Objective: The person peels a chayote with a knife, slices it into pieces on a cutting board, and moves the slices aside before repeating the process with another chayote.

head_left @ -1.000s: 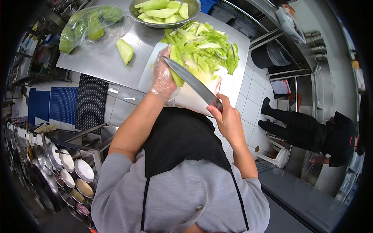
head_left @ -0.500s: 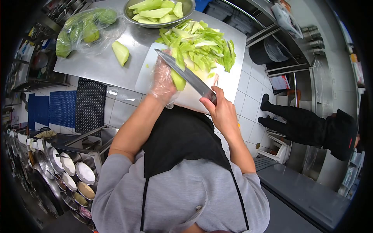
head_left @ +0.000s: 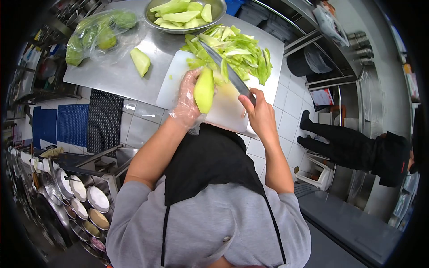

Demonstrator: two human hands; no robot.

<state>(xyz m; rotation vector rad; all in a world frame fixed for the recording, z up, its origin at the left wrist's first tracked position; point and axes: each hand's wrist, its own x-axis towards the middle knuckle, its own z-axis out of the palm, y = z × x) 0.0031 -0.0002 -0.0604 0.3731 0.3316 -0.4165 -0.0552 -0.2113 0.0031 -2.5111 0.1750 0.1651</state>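
Observation:
In the head view my left hand (head_left: 188, 98), in a clear plastic glove, is closed round a pale green peeled vegetable (head_left: 204, 91) that looks like a chayote. It holds the piece lengthwise over the white cutting board (head_left: 170, 87). My bare right hand (head_left: 259, 112) grips a long-bladed kitchen knife (head_left: 233, 77), its handle mostly hidden by my fingers. The blade points up and left, apart from the held vegetable, with a strip of green peel against it. A heap of green peelings (head_left: 243, 52) covers the far right of the board and spreads onto the steel table.
A metal bowl (head_left: 217, 17) of peeled pieces stands at the table's far edge. One cut piece (head_left: 140, 62) lies left of the board, near a plastic bag (head_left: 96, 38) of green vegetables. At right are a person in black (head_left: 357, 149) and a black bin (head_left: 308, 61).
The knife has swung away from the held vegetable, up and right over the peelings. My left hand has turned the vegetable so its pale side shows.

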